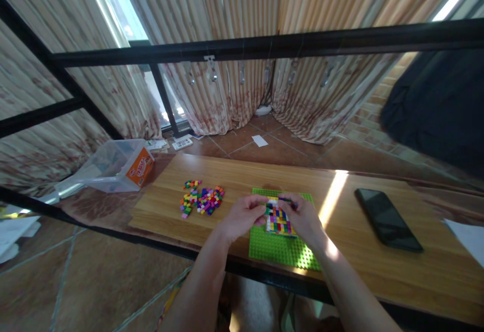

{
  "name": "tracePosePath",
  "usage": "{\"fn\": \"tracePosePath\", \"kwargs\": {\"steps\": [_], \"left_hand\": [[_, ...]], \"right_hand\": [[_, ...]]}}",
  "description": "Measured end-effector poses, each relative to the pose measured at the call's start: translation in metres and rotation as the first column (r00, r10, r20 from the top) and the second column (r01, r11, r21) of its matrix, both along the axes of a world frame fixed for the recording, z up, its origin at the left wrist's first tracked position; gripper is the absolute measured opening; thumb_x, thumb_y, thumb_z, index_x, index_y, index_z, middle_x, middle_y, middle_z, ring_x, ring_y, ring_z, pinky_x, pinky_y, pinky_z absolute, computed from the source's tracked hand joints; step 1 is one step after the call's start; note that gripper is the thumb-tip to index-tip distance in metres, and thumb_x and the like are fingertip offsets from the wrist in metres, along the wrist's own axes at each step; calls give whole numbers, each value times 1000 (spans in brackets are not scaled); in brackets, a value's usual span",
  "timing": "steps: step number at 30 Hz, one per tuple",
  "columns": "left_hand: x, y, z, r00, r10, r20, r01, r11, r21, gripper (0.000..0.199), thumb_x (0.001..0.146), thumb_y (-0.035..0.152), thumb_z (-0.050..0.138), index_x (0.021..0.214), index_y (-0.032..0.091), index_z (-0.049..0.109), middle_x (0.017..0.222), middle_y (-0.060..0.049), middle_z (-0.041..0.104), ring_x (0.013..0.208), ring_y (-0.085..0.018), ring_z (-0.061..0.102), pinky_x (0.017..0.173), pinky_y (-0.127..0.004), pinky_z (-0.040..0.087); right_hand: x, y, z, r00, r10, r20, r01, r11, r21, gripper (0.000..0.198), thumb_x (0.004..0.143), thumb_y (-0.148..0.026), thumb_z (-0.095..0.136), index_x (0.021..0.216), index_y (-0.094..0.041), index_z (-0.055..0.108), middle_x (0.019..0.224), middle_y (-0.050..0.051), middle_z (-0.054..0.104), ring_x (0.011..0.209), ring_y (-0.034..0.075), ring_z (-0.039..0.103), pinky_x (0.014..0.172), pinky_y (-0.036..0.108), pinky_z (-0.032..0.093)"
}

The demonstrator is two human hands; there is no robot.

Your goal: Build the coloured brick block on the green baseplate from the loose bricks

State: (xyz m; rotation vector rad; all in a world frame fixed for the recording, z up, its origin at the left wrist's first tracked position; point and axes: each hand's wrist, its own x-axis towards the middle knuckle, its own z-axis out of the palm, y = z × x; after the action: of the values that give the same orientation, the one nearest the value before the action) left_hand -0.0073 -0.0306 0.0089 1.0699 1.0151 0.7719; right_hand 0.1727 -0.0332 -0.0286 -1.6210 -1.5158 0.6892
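Note:
A block of multicoloured toy bricks (pixel 279 223), white, yellow, red, blue and pink, stands on a bright green studded baseplate (pixel 270 251). My left hand (pixel 245 215) is at the block's left side, thumb and forefinger bent together with a small green toy brick (pixel 267 210) at their tips. From the right, my right hand (pixel 303 219) reaches over the block's far right corner with its fingers curled. Something small and dark shows by those fingers; its kind is too small to make out. My right hand covers part of the block.
Loose toy bricks (pixel 207 201) lie in a pile on the wooden tabletop (pixel 234 175), left of the baseplate. A black phone (pixel 387 218) rests at the right, with white paper (pixel 467 238) beyond it. A clear plastic box (pixel 119 175) with an orange label stands at the left.

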Motion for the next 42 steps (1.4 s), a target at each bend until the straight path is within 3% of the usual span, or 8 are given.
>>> {"fn": "tracePosePath", "kwargs": {"steps": [6, 11, 14, 20, 25, 28, 38, 42], "left_hand": [[-1, 1, 1, 998, 50, 29, -49, 998, -24, 22, 75, 11, 63, 97, 12, 65, 72, -1, 67, 57, -8, 61, 59, -20, 46], [2, 0, 5, 995, 86, 55, -86, 996, 0, 14, 75, 9, 62, 88, 12, 65, 78, -3, 70, 57, -8, 61, 58, -20, 45], [5, 1, 7, 990, 122, 66, -124, 992, 26, 12, 74, 12, 65, 86, 12, 66, 76, -3, 70, 58, -8, 61, 57, -20, 44], [10, 0, 8, 975, 147, 168, -170, 977, 130, 13, 70, 19, 73, 81, 12, 70, 72, -2, 69, 64, -10, 61, 64, -21, 46], [11, 1, 7, 972, 164, 167, -198, 957, 212, 11, 70, 19, 71, 79, 12, 71, 66, 0, 66, 60, -9, 57, 62, -21, 46], [12, 0, 6, 973, 159, 166, -195, 952, 236, 10, 70, 18, 71, 79, 13, 71, 67, 0, 66, 61, -9, 57, 63, -22, 47], [13, -2, 7, 971, 158, 179, -198, 950, 240, 11, 70, 20, 70, 79, 14, 70, 74, -2, 68, 64, -11, 60, 66, -24, 49], [14, -3, 11, 961, 194, 197, -231, 955, 184, 9, 69, 19, 69, 76, 14, 68, 69, 1, 64, 60, -8, 56, 63, -21, 46]], "right_hand": [[2, 0, -3, 998, -1, -59, 0, 1000, -21, 35, 83, -44, 54, 103, -19, 70, 96, 8, 72, 82, 23, 67, 76, 38, 52], [0, -7, 10, 999, -16, -32, 24, 964, 264, 30, 87, -43, 55, 100, -20, 70, 102, 9, 69, 99, 24, 63, 89, 42, 49], [-7, -14, 22, 999, 45, -9, -39, 940, 340, 24, 89, -40, 56, 97, -23, 70, 100, 8, 68, 98, 22, 62, 89, 39, 48], [-19, -18, 29, 985, 167, -55, -146, 952, 270, 20, 89, -37, 58, 95, -23, 71, 86, 5, 70, 85, 21, 63, 78, 35, 49], [-24, -17, 27, 909, 156, -387, -87, 978, 189, 19, 82, -37, 66, 89, -21, 72, 81, 3, 73, 74, 18, 67, 69, 31, 52], [-27, -17, 29, 856, 132, -500, -56, 985, 164, 18, 77, -36, 70, 85, -21, 72, 76, 2, 74, 68, 17, 67, 67, 30, 54], [-23, -16, 33, 765, 162, -623, -125, 987, 103, 19, 73, -37, 74, 82, -20, 75, 73, 2, 75, 65, 16, 66, 64, 28, 53], [-21, -15, 29, 813, 135, -566, -85, 990, 113, 20, 75, -38, 72, 84, -21, 75, 76, 3, 74, 69, 17, 66, 66, 30, 53]]}}
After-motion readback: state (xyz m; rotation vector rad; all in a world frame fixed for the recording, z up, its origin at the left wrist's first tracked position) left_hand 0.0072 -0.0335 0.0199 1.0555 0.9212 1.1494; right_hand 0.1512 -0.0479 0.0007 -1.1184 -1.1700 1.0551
